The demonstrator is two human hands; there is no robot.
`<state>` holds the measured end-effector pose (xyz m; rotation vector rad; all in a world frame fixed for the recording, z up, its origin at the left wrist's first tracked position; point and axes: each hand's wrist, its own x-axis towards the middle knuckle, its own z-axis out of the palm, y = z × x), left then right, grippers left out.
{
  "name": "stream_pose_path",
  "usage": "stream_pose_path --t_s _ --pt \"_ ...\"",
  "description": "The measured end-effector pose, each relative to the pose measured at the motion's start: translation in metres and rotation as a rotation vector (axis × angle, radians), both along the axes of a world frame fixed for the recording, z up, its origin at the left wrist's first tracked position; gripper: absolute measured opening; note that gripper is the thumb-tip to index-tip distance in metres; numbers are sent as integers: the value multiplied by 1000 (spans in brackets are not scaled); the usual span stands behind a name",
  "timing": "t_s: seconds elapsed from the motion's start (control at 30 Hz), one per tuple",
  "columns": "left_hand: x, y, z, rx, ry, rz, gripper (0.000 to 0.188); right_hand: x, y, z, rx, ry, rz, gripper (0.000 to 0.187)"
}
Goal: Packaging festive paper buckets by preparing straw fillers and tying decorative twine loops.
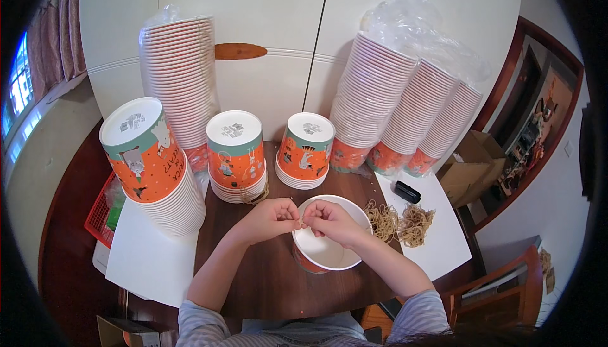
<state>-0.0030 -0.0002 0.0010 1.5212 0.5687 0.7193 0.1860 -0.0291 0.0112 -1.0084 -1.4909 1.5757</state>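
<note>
An upright paper bucket (pixel 339 259), white inside with an orange outer wall, stands on the brown table in front of me. At its left rim my left hand (pixel 273 220) is closed in a pinch. My right hand (pixel 332 222) reaches over the bucket's mouth and pinches too, its fingertips almost meeting the left ones. Something small and pale shows between the fingertips, too small to name. Close to the bucket's right side lie two tangled heaps of tan cord, a nearer heap (pixel 382 221) and an outer heap (pixel 415 225).
Upside-down stacks of orange-and-green paper buckets stand at left (pixel 149 163), centre-left (pixel 234 157) and centre (pixel 306 151). Tall plastic-wrapped stacks rise behind, one (pixel 178 75) left, several (pixel 373 94) right. A black oblong object (pixel 407 191) lies right; a red basket (pixel 98 217) sits left.
</note>
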Motion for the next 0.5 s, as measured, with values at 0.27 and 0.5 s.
stream_pose_path --t_s 0.27,0.5 --pt "0 4 -5 -5 -15 1 10 0 0 2 -19 -8 12 4" --pt "3 1 -3 23 -10 47 10 0 2 -2 -21 11 14 3"
